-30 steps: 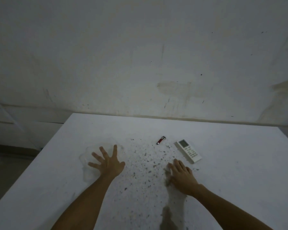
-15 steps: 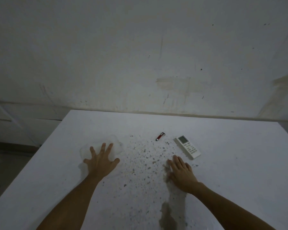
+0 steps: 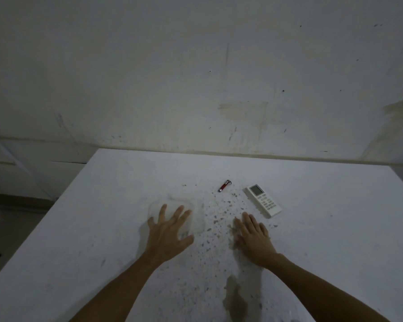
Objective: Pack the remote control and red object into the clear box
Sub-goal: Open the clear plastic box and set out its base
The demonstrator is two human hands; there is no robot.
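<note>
A faint clear box (image 3: pixel 193 211) lies on the white table (image 3: pixel 323 228), left of centre. My left hand (image 3: pixel 168 231) rests on its near part with fingers spread. A small red object (image 3: pixel 224 185) with a metal ring lies farther back near the middle. To its right, the white remote control (image 3: pixel 263 201) lies flat, screen end away from me. My right hand (image 3: pixel 254 238) lies flat on the table just in front of the remote, not touching it, holding nothing.
Dark specks and a stain (image 3: pixel 234 296) mark the table's middle. The table's left edge (image 3: pixel 47 212) drops to a dark floor. A stained wall (image 3: pixel 219 77) stands right behind the far edge.
The clear box and my left hand on it have shifted rightward toward the table's middle. My right hand has stayed flat in the same place.
</note>
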